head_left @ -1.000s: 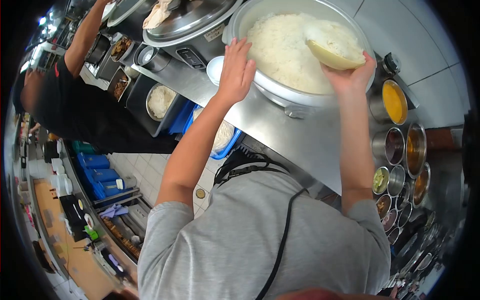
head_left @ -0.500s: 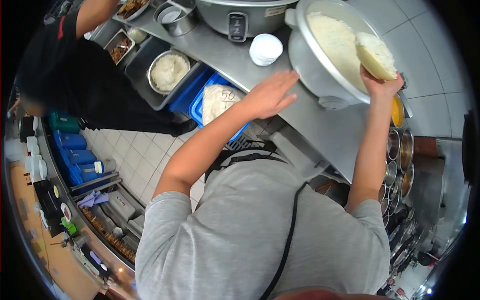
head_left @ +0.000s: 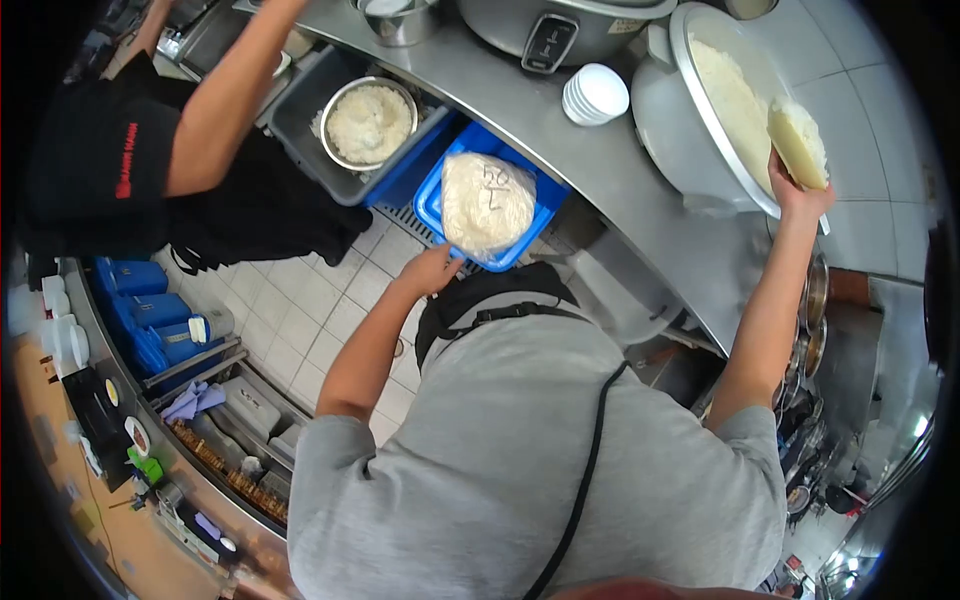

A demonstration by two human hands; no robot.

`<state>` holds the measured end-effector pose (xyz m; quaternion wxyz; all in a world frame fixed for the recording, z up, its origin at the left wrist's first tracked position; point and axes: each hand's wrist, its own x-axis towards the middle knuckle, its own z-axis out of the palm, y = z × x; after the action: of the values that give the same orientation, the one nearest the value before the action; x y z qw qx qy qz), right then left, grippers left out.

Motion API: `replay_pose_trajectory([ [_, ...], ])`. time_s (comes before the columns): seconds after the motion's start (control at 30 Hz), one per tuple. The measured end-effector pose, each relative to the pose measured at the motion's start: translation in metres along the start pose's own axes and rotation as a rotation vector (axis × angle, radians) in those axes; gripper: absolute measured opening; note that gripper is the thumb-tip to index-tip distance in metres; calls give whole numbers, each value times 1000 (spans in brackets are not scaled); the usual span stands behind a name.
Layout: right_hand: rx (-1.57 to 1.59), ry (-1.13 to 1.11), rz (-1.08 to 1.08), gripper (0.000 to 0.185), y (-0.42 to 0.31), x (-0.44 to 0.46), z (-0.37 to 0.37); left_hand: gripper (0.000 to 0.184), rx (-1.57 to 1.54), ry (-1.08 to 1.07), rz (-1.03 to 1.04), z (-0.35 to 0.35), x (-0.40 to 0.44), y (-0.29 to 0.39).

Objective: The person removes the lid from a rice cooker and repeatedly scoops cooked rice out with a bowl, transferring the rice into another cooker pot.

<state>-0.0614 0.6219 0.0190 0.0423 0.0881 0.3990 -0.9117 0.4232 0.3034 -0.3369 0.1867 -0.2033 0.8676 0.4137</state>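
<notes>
My right hand [head_left: 801, 195] grips a pale yellow bowl [head_left: 793, 148] heaped with white rice, tilted beside the rim of a large silver rice pot [head_left: 690, 130]. Rice [head_left: 735, 95] lies inside that pot. Low on my left side, my left hand [head_left: 430, 270] is closed on the near corner of a blue tub [head_left: 428, 205]. In the tub rests a clear plastic bag [head_left: 488, 205] of pale strands with dark handwriting on it. The fingertips of my left hand are partly hidden at the tub's edge.
A stack of white bowls [head_left: 596, 95] stands on the steel counter [head_left: 520, 85] near a rice cooker [head_left: 550, 40]. A metal bowl of rice [head_left: 370, 125] sits in a grey bin [head_left: 292, 112]. A co-worker in black [head_left: 90, 165] stands at left. Blue containers [head_left: 150, 310] line the floor.
My left hand has dropped from above the counter to the blue tub's corner and closed on it. My right hand still holds the bowl by the pot. The view has shifted left.
</notes>
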Motion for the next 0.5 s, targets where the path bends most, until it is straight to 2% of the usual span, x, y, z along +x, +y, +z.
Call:
replay_pose_trajectory([
  [0.1, -31, 22, -6, 60, 2, -1, 8, 66, 107, 0, -270, 40, -11, -78],
  [0.2, -10, 18, 2, 59, 5, 18, 13, 71, 108, -26, -503, 67, -46, -124],
  [0.27, 17, 50, -2, 59, 9, 20, 17, 67, 30, -24, -551, 83, -72, -138],
  [0.33, 48, 67, 16, 57, 12, 20, 21, 64, 11, -135, -568, 80, -99, -130],
  [0.43, 109, 60, 55, 58, 17, 16, 35, 64, 52, -141, -574, 123, -112, -208],
  [0.47, 143, 63, 60, 58, 20, 13, 39, 64, 42, -242, -531, 134, -113, -238],
  [0.5, 176, 67, 64, 58, 23, 11, 43, 62, -110, -262, -677, 112, -112, -213],
])
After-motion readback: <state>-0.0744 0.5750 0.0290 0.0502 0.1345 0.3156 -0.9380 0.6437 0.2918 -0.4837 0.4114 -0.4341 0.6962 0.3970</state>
